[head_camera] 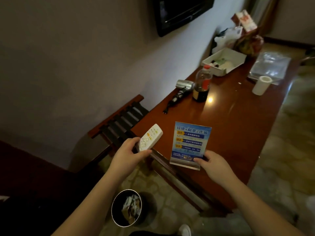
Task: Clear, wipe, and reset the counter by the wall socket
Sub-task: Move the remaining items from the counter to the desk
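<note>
Left hand (127, 155) grips white remote (150, 137); right hand (212, 165) pinches blue sign stand (190, 143) over counter (238, 126).

Long, glossy red-brown wooden counter (238, 126). Beyond the right hand (213, 165): dark-liquid plastic bottle with red cap (202, 86), silver hair dryer (183, 86) lying beside it, white rectangular tray (238, 57), white paper roll (261, 85), clear plastic bags (271, 65).
</note>
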A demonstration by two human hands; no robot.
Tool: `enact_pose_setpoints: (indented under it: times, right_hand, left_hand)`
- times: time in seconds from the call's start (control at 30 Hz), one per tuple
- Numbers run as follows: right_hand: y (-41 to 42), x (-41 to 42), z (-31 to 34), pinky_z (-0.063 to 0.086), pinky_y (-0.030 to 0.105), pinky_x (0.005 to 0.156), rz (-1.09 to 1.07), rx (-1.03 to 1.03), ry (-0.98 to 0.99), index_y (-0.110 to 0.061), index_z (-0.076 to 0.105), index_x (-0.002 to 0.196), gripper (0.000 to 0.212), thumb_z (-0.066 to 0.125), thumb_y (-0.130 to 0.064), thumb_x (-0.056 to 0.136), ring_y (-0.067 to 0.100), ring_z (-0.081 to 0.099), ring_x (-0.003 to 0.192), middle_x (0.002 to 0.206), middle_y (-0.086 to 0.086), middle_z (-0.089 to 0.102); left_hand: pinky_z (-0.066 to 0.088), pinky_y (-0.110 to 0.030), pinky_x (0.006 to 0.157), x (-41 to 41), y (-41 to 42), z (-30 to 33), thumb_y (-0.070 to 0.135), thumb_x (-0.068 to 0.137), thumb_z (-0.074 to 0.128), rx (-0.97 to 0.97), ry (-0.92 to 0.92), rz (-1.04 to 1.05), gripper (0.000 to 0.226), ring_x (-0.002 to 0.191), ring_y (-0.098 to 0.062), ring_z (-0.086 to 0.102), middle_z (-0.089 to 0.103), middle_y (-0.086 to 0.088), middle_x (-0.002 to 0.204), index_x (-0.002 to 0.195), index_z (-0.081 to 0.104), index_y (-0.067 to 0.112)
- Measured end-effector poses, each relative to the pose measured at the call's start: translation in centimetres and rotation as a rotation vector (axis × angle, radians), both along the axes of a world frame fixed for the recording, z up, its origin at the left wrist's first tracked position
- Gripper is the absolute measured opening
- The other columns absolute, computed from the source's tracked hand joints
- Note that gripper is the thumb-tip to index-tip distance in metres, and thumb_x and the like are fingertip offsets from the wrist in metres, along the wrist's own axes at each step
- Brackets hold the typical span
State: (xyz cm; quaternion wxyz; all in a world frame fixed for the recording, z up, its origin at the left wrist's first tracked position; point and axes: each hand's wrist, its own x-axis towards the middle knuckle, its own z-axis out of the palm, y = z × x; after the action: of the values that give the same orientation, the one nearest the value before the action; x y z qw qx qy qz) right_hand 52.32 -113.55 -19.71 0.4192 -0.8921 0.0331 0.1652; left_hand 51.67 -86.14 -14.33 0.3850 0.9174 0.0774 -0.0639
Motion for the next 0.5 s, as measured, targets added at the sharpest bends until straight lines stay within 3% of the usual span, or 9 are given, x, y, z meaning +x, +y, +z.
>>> enact_pose_setpoints:
  times: [0.1, 0.27, 0.37, 0.5]
  right_hand:
    - [-2.9, 0.3, -1.0, 0.043, 0.023, 0.072, -0.083, -0.020, 0.004, -0.028, 0.058, 0.115, 0.021, 0.057, -0.031, 0.094, 0.003, 0.055, 0.090, 0.099, -0.016, 0.059]
    - [-6.8, 1.7, -2.0, 0.039, 0.017, 0.064, -0.235, -0.003, -0.037, -0.025, 0.060, 0.114, 0.021, 0.057, -0.028, 0.094, 0.003, 0.053, 0.085, 0.103, -0.011, 0.062]
    - [-8.7, 3.1, -2.0, 0.040, 0.020, 0.060, -0.323, 0.000, -0.052, -0.023, 0.061, 0.116, 0.023, 0.057, -0.027, 0.094, 0.006, 0.058, 0.080, 0.102, -0.007, 0.063]
    - [-10.6, 6.2, -2.3, 0.045, 0.024, 0.057, -0.425, 0.000, -0.046, -0.023, 0.061, 0.117, 0.023, 0.056, -0.027, 0.095, 0.010, 0.060, 0.074, 0.096, -0.009, 0.062]
  left_hand:
    - [0.047, -0.016, 0.072, 2.7, -1.9, 0.2, 0.044, 0.084, 0.069, 0.104, -0.016, -0.136, 0.067, 0.109, -0.003, 0.049, 0.046, 0.014, 0.124, 0.142, 0.043, 0.022]
    - [0.047, -0.024, 0.091, 8.4, -5.3, 0.0, 0.044, 0.083, 0.071, 0.272, -0.075, -0.314, 0.071, 0.121, -0.006, 0.044, 0.045, 0.009, 0.136, 0.143, 0.040, 0.022]
    - [0.042, -0.022, 0.092, 12.6, -7.2, -0.5, 0.043, 0.083, 0.071, 0.327, -0.100, -0.447, 0.069, 0.124, -0.009, 0.041, 0.045, 0.007, 0.136, 0.142, 0.041, 0.022]
    - [0.033, -0.033, 0.103, 18.9, -9.6, -1.8, 0.045, 0.084, 0.069, 0.447, -0.151, -0.595, 0.067, 0.128, -0.015, 0.036, 0.045, 0.005, 0.139, 0.141, 0.041, 0.022]
